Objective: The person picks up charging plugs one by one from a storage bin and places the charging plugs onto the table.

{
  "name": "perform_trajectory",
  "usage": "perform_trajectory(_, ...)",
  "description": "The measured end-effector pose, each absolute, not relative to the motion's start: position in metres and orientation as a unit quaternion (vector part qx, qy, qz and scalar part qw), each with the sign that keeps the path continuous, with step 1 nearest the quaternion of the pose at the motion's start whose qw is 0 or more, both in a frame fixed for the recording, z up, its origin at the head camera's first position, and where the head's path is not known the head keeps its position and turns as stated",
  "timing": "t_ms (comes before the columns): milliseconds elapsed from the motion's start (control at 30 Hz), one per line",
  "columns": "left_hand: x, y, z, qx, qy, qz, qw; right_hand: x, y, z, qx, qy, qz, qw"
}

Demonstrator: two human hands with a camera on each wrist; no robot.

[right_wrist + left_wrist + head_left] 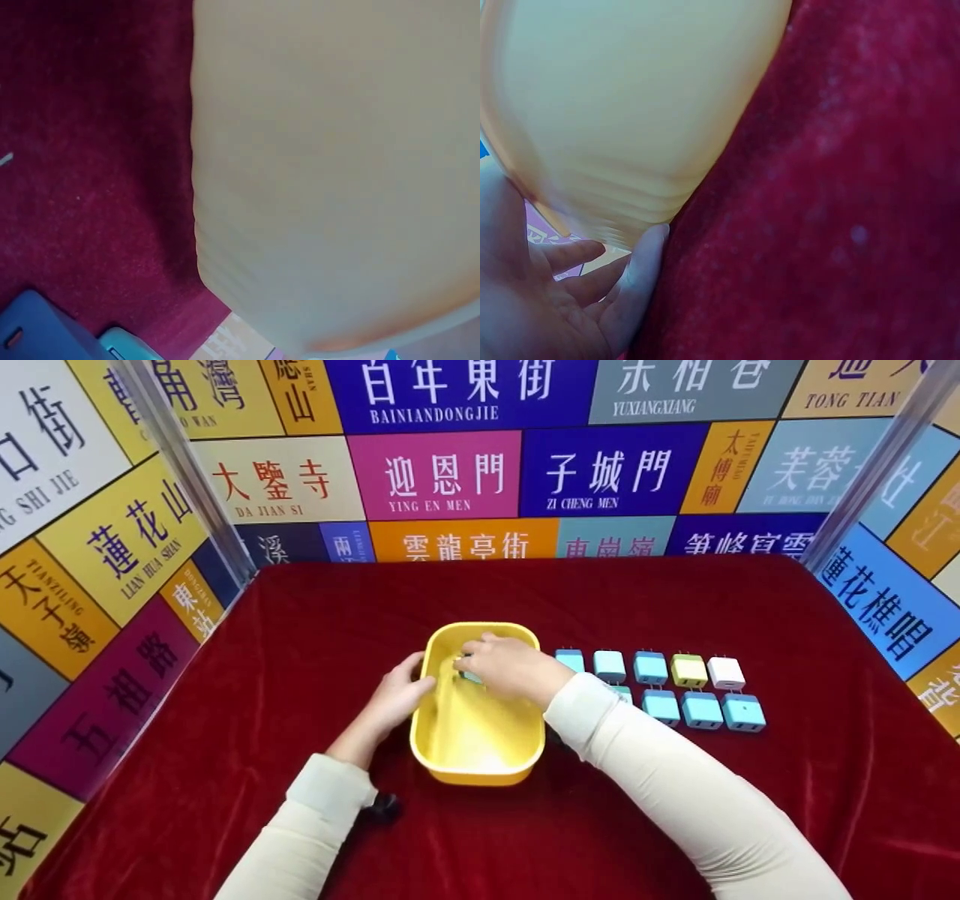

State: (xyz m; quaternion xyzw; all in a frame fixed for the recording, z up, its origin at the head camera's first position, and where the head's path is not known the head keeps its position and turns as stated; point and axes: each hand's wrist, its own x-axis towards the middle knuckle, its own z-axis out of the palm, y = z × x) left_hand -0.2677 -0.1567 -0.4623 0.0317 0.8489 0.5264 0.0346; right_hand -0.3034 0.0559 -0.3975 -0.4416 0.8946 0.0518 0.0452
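A yellow plastic bin (480,735) stands on the red cloth in front of the person. At its left side, the left hand (390,694) holds the wall, thumb at the rim and fingers against the outside; the left wrist view shows the fingers (646,259) low on the outer wall. The right hand (510,664) reaches over the right rim into the far half of the bin, its fingers bent around a teal plug charger (471,676) that is mostly covered. In the right wrist view, the bin's outer wall (337,165) fills most of the picture and hides that hand.
Right of the bin lie two rows of plug chargers, among them a yellow-green one (688,670), a white one (726,673) and several blue ones like the near right charger (744,712). Printed panels (435,472) wall in the table (315,607) at the back and sides.
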Motion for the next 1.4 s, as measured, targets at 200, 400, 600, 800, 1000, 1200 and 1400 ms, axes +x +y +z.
perform_trajectory(200,-0.267,-0.157,-0.462,0.028,0.845,0.532,0.038,-0.301,0.056,-0.397,-0.433,0.9,0.029,0.031)
perform_trajectory(400,-0.267,-0.156,-0.461,0.027,0.847,0.53,0.04,-0.299,0.057,-0.399,-0.424,0.905,0.017,0.028)
perform_trajectory(600,-0.267,-0.155,-0.461,0.027,0.849,0.526,0.043,-0.296,0.059,-0.398,-0.428,0.903,0.023,0.034)
perform_trajectory(800,-0.268,-0.155,-0.461,0.025,0.849,0.526,0.046,-0.291,0.063,-0.395,-0.439,0.898,0.018,0.04)
perform_trajectory(1000,-0.267,-0.156,-0.461,0.026,0.848,0.527,0.046,-0.283,0.067,-0.394,-0.452,0.891,0.005,0.04)
perform_trajectory(1200,-0.267,-0.156,-0.461,0.029,0.848,0.528,0.043,-0.274,0.072,-0.392,-0.451,0.891,0.016,0.051)
perform_trajectory(1400,-0.267,-0.156,-0.461,0.025,0.849,0.526,0.04,-0.266,0.076,-0.388,-0.448,0.892,0.033,0.048)
